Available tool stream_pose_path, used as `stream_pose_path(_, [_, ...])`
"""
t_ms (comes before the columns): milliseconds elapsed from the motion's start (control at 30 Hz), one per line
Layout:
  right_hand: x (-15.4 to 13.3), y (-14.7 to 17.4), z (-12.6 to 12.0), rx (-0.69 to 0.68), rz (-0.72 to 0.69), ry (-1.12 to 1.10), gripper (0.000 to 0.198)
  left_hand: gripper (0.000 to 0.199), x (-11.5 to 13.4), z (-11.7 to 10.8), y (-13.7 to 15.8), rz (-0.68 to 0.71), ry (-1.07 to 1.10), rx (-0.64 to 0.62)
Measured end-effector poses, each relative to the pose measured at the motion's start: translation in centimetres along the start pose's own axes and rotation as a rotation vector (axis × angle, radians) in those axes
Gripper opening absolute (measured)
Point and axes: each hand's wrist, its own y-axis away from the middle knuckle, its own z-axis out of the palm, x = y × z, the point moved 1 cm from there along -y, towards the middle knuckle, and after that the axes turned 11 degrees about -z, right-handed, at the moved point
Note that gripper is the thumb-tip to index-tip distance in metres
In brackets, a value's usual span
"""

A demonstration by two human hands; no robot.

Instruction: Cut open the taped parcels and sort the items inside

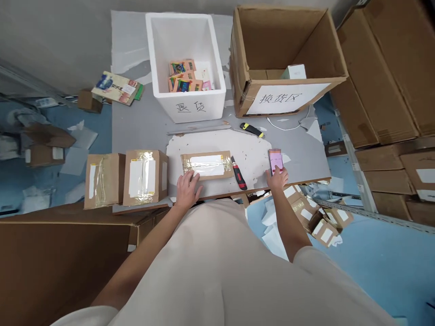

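Note:
My left hand rests at the table's front edge, fingers spread, its tips at the lower left edge of a flat taped cardboard parcel with a white label. Just right of that parcel lies a red and black utility knife. At the right, my right hand has its fingers stretched over the lower part of a phone with a lit pink screen, which lies on the table. A yellow and black utility knife sits farther back.
A white foam box holding several colourful small boxes stands at the back, beside an open cardboard box. Two taped cartons sit at the left front. A book lies at the left edge. Parcels litter the floor at right.

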Motion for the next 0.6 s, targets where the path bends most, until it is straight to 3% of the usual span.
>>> stream_pose_path(233, [1.5,-2.1,2.3,-0.151,0.039,0.022,0.063,0.048,0.2,-0.1,-0.5,-0.042,-0.009,-0.077])
stream_pose_path(367, [1.3,-1.4,2.1,-0.027,0.017,-0.016,0.062,0.051,0.4,-0.1,-0.3,-0.068,-0.021,-0.111])
stream_pose_path(467, [-0.5,0.3,2.0,0.045,-0.103,-0.079,0.055,0.053,0.6,0.0,-0.3,-0.09,-0.03,-0.131])
stream_pose_path(600, [-5.3,3.1,3.1,-0.232,-0.375,-0.128,0.053,0.055,0.9,0.0,-0.4,-0.12,-0.052,-0.133])
